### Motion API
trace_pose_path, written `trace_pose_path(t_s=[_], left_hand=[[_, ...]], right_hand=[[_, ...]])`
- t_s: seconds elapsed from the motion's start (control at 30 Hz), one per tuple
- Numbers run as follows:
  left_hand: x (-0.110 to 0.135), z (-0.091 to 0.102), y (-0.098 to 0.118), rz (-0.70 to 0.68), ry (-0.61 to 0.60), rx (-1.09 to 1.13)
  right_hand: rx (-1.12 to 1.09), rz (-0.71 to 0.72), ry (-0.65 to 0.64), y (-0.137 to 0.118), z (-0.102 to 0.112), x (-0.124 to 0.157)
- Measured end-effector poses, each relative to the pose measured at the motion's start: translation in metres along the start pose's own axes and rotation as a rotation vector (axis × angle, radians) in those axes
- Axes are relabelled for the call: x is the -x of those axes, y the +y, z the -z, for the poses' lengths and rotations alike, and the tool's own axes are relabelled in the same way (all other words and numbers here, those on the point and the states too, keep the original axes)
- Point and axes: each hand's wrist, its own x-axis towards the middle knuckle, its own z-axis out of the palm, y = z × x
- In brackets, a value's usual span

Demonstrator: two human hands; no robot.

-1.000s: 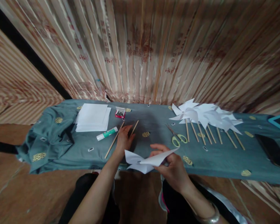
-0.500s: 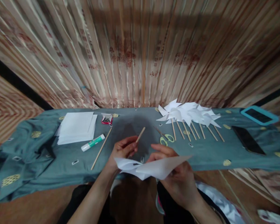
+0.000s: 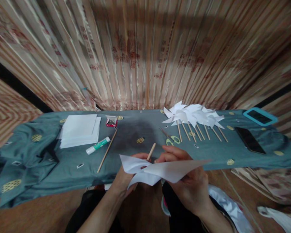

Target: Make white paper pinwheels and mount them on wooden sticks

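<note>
My left hand is closed round a thin wooden stick whose tip pokes up behind a folded white paper pinwheel. My right hand pinches that pinwheel from the right, just above my lap at the near edge of the table. Most of my left hand's fingers are hidden behind the paper. Both hands meet at the middle of the pinwheel.
A teal cloth covers the table. On it lie a stack of white paper, a glue stick, a loose stick, a red pin box, green scissors, several finished pinwheels, a black phone and a blue-cased device.
My left hand picked a stick up off the cloth and brought it back to the pinwheel held in my right hand. The two hands now meet at the paper.
</note>
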Motion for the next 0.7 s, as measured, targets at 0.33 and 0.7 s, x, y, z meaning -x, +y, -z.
trace_pose_path(t_s=[0.33,0.7], left_hand=[[-0.001,0.006,-0.001,-0.141,-0.113,-0.132],[0.001,0.008,-0.003,-0.105,-0.085,-0.124]], right_hand=[[-0.145,-0.115,-0.015,-0.006,-0.003,0.0],[-0.129,-0.083,0.021,0.0,-0.002,0.002]])
